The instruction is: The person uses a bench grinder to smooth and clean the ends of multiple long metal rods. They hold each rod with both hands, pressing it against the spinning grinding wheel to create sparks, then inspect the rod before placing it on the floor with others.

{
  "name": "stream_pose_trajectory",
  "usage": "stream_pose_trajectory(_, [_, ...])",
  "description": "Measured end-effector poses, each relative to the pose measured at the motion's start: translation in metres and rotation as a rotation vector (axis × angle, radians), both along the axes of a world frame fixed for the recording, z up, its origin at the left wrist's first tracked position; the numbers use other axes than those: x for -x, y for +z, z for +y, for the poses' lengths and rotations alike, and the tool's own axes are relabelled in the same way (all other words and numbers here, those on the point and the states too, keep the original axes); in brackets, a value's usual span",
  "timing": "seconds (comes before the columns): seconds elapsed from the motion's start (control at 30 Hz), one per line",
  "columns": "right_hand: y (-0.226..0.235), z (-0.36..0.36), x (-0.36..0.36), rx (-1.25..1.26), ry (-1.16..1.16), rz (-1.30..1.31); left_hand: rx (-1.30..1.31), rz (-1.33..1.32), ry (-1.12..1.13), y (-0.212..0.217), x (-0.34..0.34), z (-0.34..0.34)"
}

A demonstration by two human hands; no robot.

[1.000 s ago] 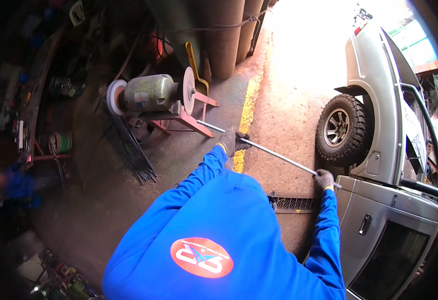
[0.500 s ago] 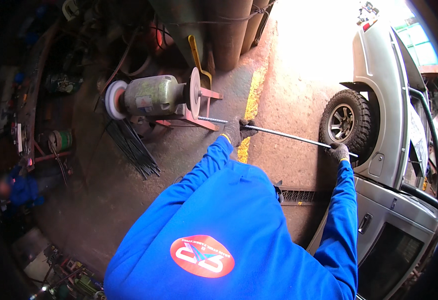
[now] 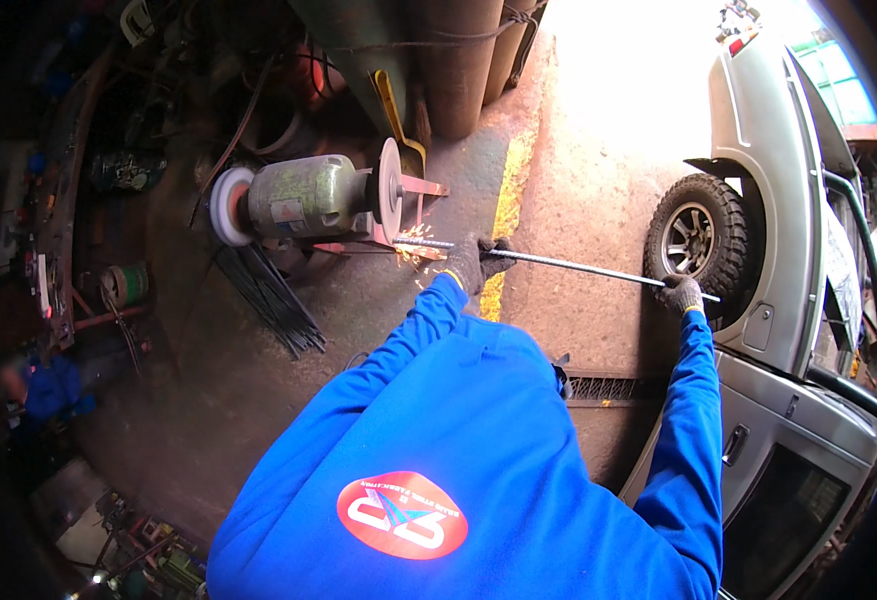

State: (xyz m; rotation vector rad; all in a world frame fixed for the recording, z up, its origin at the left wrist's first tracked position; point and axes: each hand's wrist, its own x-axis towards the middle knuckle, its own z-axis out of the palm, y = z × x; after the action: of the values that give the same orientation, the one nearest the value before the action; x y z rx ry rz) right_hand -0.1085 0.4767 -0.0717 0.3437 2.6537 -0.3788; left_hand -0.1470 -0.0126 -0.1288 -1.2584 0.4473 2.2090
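My left hand, in a dark knitted glove, is closed around a long thin steel rod near its left end. Farther along, close to the truck's rear tire, my right hand grips the same rod by its other end. The rod's left tip meets the lower part of a spinning-side disc, the grinding wheel of a green bench grinder. Orange sparks spray around that tip. The grinder sits on a red metal stand.
A bundle of dark rods lies on the floor below the grinder. To the right stands a silver pickup truck with a chunky tire. Tall brown cylinders and a yellow-handled dustpan are behind the grinder. A floor grate lies near my body.
Sparks have appeared where the rod's left tip meets the grinding wheel. My right hand is slightly lower on the rod's far end; both hands keep their hold.
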Motion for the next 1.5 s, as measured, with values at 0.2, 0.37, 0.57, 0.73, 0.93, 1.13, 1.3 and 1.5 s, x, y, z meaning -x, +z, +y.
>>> stream_pose_trajectory(0.2, [-0.012, 0.012, 0.006, 0.036, -0.107, -0.144, 0.007, -0.019, 0.043, 0.007, -0.002, -0.002])
stream_pose_trajectory(0.37, [-0.026, 0.031, -0.005, 0.035, -0.087, -0.117, 0.009, -0.025, 0.026, 0.01, -0.001, 0.002])
stream_pose_trajectory(0.57, [0.007, -0.006, 0.004, 0.006, -0.073, -0.144, 0.06, 0.003, 0.035, 0.004, -0.007, -0.002])
stream_pose_trajectory(0.73, [0.017, -0.019, -0.009, -0.007, -0.077, -0.108, 0.078, 0.002, 0.008, 0.007, -0.01, 0.0])
stream_pose_trajectory(0.93, [-0.006, -0.015, -0.02, -0.011, -0.014, -0.111, 0.112, -0.006, -0.058, -0.008, -0.01, 0.0])
stream_pose_trajectory(1.13, [-0.024, -0.013, -0.028, 0.009, -0.07, -0.157, 0.112, -0.006, -0.064, -0.017, -0.013, -0.002])
stream_pose_trajectory(1.3, [0.008, -0.028, -0.018, -0.022, -0.061, -0.082, 0.138, 0.04, -0.035, -0.003, -0.017, -0.003])
stream_pose_trajectory(1.5, [0.034, -0.027, -0.028, -0.067, -0.049, -0.008, 0.106, -0.031, -0.021, 0.006, -0.014, -0.001])
